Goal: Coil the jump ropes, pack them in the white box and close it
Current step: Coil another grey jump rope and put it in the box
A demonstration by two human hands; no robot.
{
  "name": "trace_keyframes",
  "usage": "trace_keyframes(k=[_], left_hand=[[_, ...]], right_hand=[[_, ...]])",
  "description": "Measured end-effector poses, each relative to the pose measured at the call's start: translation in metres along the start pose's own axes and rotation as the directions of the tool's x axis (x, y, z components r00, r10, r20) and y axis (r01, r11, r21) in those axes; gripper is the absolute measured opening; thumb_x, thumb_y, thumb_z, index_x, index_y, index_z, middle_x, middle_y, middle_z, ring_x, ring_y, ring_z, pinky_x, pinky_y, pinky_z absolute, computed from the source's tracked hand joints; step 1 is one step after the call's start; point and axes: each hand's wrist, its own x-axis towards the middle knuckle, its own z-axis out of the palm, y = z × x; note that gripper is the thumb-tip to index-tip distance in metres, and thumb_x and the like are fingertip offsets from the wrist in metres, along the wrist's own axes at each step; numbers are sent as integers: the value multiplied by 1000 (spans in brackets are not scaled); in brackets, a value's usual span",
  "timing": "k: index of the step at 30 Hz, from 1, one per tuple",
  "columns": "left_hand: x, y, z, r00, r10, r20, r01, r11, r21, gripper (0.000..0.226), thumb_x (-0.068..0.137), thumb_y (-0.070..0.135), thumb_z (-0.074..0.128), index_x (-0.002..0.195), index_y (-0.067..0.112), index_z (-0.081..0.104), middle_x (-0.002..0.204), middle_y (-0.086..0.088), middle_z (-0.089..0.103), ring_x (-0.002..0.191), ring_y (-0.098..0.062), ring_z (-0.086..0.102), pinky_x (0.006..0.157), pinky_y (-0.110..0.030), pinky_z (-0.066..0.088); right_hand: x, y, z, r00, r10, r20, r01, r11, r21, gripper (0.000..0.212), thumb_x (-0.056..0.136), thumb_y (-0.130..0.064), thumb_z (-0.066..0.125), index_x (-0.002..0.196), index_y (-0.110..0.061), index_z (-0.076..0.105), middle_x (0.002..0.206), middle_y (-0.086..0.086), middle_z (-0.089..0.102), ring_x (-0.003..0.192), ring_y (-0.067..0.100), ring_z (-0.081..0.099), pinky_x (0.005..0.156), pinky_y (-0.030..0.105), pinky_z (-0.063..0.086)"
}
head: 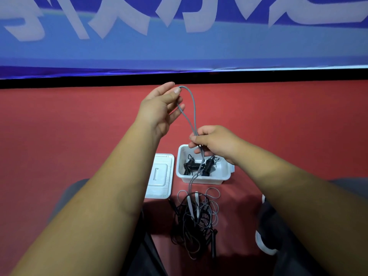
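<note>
My left hand (159, 108) pinches the bend of a grey jump rope (194, 110) held high while my right hand (215, 142) grips both strands below with curled fingers, doubling it for coiling, above the open white box (201, 180) on the floor, lid (160, 176) left, tangled ropes (195, 222) nearer.

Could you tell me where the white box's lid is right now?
In the head view, the lid lies flat on the red floor, just left of the open white box and beyond the tangled ropes.

Blurred banner lettering (123, 22) is cut off at the top; the tangled ropes (191, 222) cannot be counted.
</note>
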Motion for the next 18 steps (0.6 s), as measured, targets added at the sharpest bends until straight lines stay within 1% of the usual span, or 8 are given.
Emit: trace_keyframes(k=[2, 4, 6, 8, 9, 13, 16, 18], left_hand=[[2, 1, -5, 999, -13, -52, 10, 999, -49, 29, 93, 4, 74, 118, 17, 69, 97, -1, 79, 79, -16, 73, 82, -35, 63], [5, 2, -10, 995, -25, -93, 16, 995, -95, 27, 93, 4, 75, 116, 19, 69, 92, 0, 79, 79, -16, 73, 84, -37, 63], [7, 2, -15, 993, -16, -121, 2, 993, -119, 27, 93, 5, 75, 115, 19, 69, 91, 0, 78, 80, -16, 73, 84, -38, 63], [6, 2, -18, 990, 22, -138, -33, 997, -75, 26, 93, 6, 75, 116, 19, 69, 96, -1, 79, 81, -18, 74, 84, -37, 64], [6, 1, -19, 988, 49, -148, -54, 998, -29, 26, 94, 6, 75, 115, 18, 68, 98, -1, 79, 83, -18, 75, 83, -36, 64], [9, -3, -25, 979, 88, -184, -67, 991, 115, 23, 94, 8, 75, 115, 17, 69, 100, -2, 77, 83, -18, 74, 84, -34, 63], [18, -5, -31, 987, -21, -157, 44, 988, 145, 28, 98, 8, 69, 123, 20, 66, 106, 4, 78, 86, -15, 76, 80, -31, 62], [24, -9, -32, 983, -88, -161, 120, 971, 206, 29, 102, 6, 61, 128, 20, 63, 117, 3, 75, 91, -17, 76, 79, -30, 63]], right_hand=[[1, 0, -4, 1000, 4, -21, -4, 1000, -19, 10, 102, -24, 70, 106, -15, 73, 104, 9, 81, 77, 14, 69, 62, 21, 51], [1, 1, -6, 999, 15, -29, -16, 999, -42, 7, 102, -20, 71, 99, -14, 72, 95, 8, 81, 74, 16, 65, 61, 24, 49], [2, 4, -9, 999, 25, -23, -28, 989, -146, 10, 100, -18, 71, 91, -15, 72, 86, 4, 80, 74, 17, 62, 60, 29, 46], [2, 6, -13, 999, 29, -36, -38, 960, -276, 15, 99, -22, 72, 84, -20, 74, 84, 1, 80, 74, 17, 60, 63, 30, 46], [2, 6, -15, 998, 30, -59, -46, 956, -290, 17, 99, -23, 72, 83, -20, 74, 84, 2, 81, 72, 17, 60, 64, 30, 46], [3, -2, -20, 989, 73, -129, -84, 993, -83, 8, 104, -17, 66, 100, -12, 71, 84, 6, 77, 63, 18, 66, 60, 31, 54], [1, -8, -23, 979, 110, -172, -98, 992, 78, 11, 105, -15, 65, 108, -7, 71, 90, 10, 77, 60, 18, 70, 61, 37, 65], [1, -11, -26, 974, 117, -195, -91, 986, 141, 12, 105, -12, 63, 110, -5, 71, 94, 12, 77, 63, 20, 74, 59, 37, 65]])
